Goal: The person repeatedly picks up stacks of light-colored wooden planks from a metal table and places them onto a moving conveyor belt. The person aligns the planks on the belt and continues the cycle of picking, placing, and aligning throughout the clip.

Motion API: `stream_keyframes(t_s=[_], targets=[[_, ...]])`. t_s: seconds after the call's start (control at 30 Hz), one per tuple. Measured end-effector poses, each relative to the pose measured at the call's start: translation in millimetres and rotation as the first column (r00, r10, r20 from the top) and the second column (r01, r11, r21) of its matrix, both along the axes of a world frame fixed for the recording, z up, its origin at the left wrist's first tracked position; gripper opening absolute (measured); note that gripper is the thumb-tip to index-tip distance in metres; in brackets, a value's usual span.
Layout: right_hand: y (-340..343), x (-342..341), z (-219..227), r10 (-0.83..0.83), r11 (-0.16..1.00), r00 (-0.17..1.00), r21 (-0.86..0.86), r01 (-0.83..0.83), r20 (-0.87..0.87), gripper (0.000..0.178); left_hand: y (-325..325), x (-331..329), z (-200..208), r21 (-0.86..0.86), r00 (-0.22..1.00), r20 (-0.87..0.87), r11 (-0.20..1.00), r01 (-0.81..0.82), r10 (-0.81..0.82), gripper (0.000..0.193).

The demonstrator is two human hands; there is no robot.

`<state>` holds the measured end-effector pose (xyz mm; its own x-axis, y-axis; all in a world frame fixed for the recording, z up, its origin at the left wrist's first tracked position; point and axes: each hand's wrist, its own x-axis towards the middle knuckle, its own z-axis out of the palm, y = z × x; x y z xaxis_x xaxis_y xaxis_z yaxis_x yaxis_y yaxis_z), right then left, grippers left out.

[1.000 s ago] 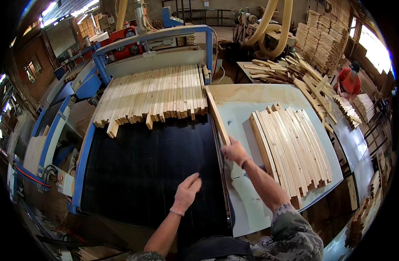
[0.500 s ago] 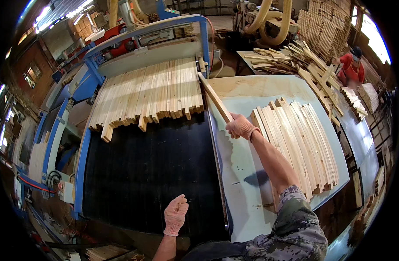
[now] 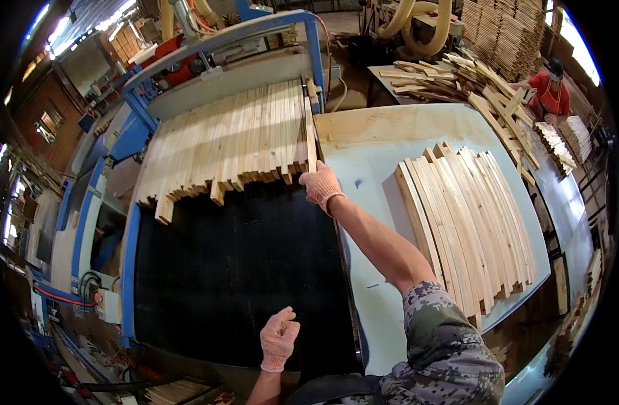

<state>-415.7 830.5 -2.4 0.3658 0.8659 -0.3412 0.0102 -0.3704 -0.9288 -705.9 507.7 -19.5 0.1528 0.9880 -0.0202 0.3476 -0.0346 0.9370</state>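
A slim, straight, squared strip of pale wood points toward twelve o'clock along the three o'clock edge of the row of wooden strips. The right hand closes its fingers round the near end; the left hand, toward half past six from it, hangs over the black belt, fingers loosely curled, partly apart.

Cannot see the near end of the wooden slat, covered by the right hand at mid-frame. Cannot follow the left forearm past the lower edge. Cannot make out the hands of the co-worker, blurred at upper right.
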Motion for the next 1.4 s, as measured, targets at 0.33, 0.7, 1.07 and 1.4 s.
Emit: stream_keyframes(t_s=[0.33,0.7,1.07,1.4], targets=[[20.2,51.9,-12.9,0.088,0.996,0.962,0.019,-0.086,-0.259,0.038,-1.7,-3.7,-8.9,-0.065,0.998,0.037,0.997,-0.04,0.042,0.034],[81.3,79.6,16.8,0.329,0.944,0.503,-0.266,-0.196,0.799,0.038,-0.2,-2.9,-3.7,-0.056,0.999,-0.018,0.997,-0.05,0.049,0.039],[106.5,67.8,-28.4,0.147,0.981,0.507,-0.06,-0.183,0.849,0.043,-0.2,-1.3,3.9,-0.03,0.999,-0.015,0.999,-0.044,0.044,0.035],[-114.1,13.0,-17.8,0.106,0.985,0.921,0.088,-0.149,0.374,0.033,-0.2,-11.6,-41.4,0.049,0.999,0.017,0.998,-0.037,0.037,0.032]])
